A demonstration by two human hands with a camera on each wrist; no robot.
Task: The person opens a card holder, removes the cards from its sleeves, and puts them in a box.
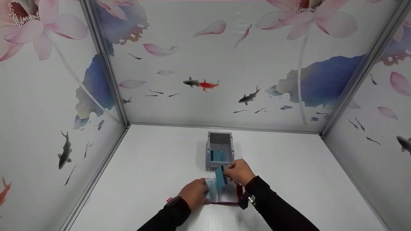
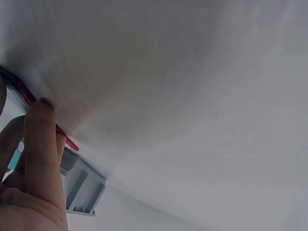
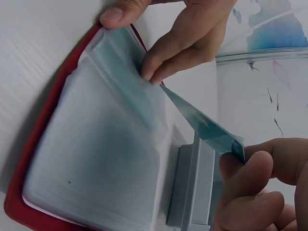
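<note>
An open red-covered card holder (image 1: 229,195) with clear plastic sleeves lies on the white table. My left hand (image 1: 193,193) grips its left side, thumb at the cover's edge and fingertips on a sleeve with teal showing through, as the right wrist view shows. A teal card (image 3: 207,129) with a dark stripe is pinched at one end between the thumb and fingers of my right hand (image 1: 240,172). The card is tilted above the sleeves, its far end close to the left fingertips; whether it touches a sleeve I cannot tell.
Just behind the card holder stands a grey open-topped box (image 1: 219,166), with teal cards (image 1: 218,156) lying in its near part. White panels (image 1: 199,109) printed with flowers and fish enclose the table at the back and both sides.
</note>
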